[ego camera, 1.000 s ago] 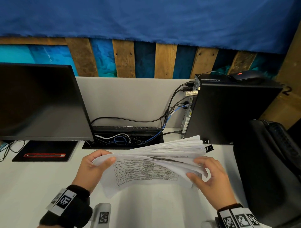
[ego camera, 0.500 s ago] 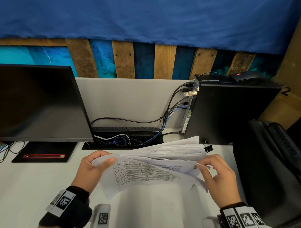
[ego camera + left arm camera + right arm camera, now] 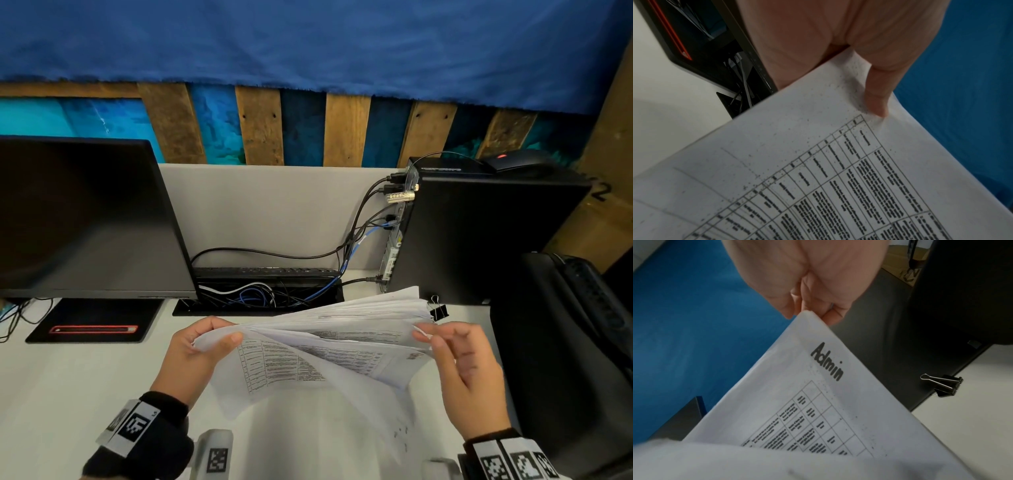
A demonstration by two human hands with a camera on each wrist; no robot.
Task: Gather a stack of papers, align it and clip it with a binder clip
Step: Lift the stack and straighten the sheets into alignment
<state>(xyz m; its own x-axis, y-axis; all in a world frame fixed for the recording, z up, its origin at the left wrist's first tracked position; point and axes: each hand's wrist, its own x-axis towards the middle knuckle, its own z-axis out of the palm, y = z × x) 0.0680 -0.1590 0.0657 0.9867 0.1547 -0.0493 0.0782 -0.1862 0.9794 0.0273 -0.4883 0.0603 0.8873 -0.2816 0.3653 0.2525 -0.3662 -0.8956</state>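
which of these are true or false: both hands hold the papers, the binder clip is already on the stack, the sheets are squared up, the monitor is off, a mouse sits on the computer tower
1. Both hands hold the papers. True: the left hand grips one end of the papers, the right hand pinches the other.
2. The binder clip is on the stack. False: the binder clip lies on the desk beside the computer tower.
3. The sheets are squared up. False: they fan apart and droop.
4. The monitor is off. True: the monitor is dark.
5. A mouse sits on the tower. True: the mouse rests on top.
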